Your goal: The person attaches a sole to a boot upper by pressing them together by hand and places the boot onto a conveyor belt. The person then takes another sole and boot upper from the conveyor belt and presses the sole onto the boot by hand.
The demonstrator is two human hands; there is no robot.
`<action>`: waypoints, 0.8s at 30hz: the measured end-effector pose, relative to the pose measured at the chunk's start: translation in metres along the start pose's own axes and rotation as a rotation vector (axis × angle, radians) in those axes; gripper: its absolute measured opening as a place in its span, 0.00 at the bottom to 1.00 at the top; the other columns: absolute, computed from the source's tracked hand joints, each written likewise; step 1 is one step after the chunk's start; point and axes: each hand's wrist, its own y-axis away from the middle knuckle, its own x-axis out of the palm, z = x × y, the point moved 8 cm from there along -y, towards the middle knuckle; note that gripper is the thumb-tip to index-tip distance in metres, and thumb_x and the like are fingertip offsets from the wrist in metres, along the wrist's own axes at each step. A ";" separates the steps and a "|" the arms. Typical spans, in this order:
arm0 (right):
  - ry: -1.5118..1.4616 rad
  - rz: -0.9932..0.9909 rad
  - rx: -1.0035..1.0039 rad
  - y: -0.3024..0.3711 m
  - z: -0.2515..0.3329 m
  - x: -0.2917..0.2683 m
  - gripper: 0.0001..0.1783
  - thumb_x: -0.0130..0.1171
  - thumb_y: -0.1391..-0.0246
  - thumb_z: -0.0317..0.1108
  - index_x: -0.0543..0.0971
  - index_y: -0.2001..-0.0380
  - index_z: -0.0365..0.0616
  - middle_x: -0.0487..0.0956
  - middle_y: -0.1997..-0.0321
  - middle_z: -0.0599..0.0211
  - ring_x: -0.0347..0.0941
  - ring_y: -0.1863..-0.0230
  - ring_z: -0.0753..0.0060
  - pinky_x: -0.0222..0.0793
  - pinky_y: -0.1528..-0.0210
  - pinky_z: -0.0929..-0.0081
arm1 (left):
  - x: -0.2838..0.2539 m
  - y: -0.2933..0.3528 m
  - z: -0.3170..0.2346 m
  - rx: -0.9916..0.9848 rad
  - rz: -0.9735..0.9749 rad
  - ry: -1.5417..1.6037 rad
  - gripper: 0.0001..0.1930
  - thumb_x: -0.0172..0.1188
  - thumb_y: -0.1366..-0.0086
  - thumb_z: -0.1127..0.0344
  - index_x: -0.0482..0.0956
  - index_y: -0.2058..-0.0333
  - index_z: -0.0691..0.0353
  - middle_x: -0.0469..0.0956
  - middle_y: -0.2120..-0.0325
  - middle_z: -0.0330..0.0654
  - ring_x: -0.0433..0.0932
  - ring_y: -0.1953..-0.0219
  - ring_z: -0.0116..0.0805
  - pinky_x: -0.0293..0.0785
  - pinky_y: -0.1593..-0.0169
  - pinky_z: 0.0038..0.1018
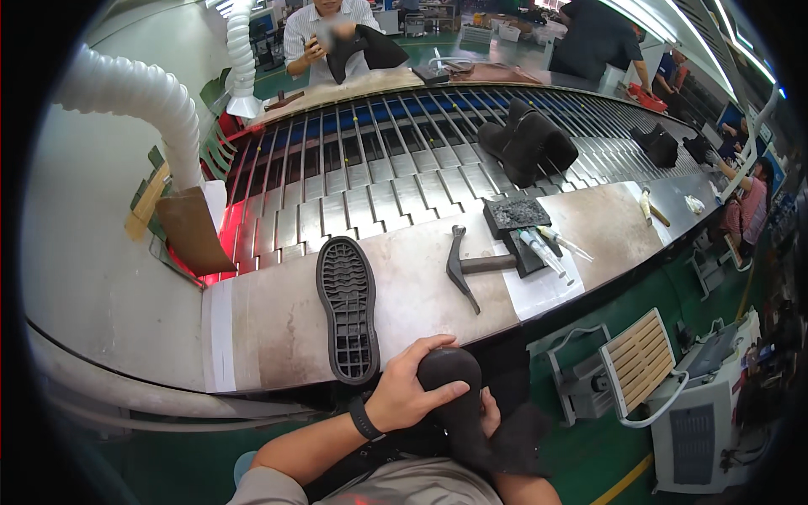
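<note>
A dark boot upper (461,421) is held over my lap, close to the bench's front edge. My left hand (414,389) is closed around its rounded toe end, with the thumb lying across the top. On the far side of the boot, my right hand (489,412) grips it; most of those fingers are hidden behind it. Left of the boot, a black ridged shoe sole (348,309) lies tread up on the bench (286,324). A hammer (465,266) rests beyond the boot, its head to the left.
Syringes (547,257) lie by a dark block (515,215). Behind the bench runs a metal slatted conveyor (396,181) carrying dark boots (528,141). A white duct (139,97) hangs at left. Opposite, a person (328,38) holds a boot. A slatted wooden seat (640,362) stands right.
</note>
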 end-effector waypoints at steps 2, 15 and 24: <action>0.018 0.007 0.000 -0.002 0.003 -0.005 0.36 0.42 0.20 0.59 0.83 0.46 0.34 0.87 0.52 0.59 0.83 0.53 0.70 0.77 0.46 0.72 | -0.007 0.001 -0.004 0.003 -0.017 -0.059 0.38 0.80 0.36 0.67 0.70 0.31 0.68 0.84 0.43 0.50 0.84 0.41 0.35 0.78 0.34 0.33; -0.249 0.024 0.255 -0.041 -0.031 -0.010 0.34 0.50 0.22 0.57 0.79 0.35 0.35 0.85 0.38 0.53 0.83 0.38 0.57 0.76 0.29 0.63 | -0.012 0.007 0.003 0.018 -0.257 -0.061 0.41 0.87 0.46 0.64 0.77 0.37 0.69 0.85 0.53 0.44 0.85 0.52 0.33 0.80 0.43 0.29; -0.108 0.123 0.252 -0.046 -0.032 -0.039 0.33 0.50 0.21 0.55 0.78 0.33 0.35 0.84 0.36 0.52 0.84 0.39 0.60 0.78 0.32 0.65 | 0.006 0.001 0.012 0.045 -0.259 0.241 0.31 0.80 0.40 0.72 0.76 0.41 0.72 0.85 0.44 0.54 0.85 0.43 0.39 0.78 0.35 0.35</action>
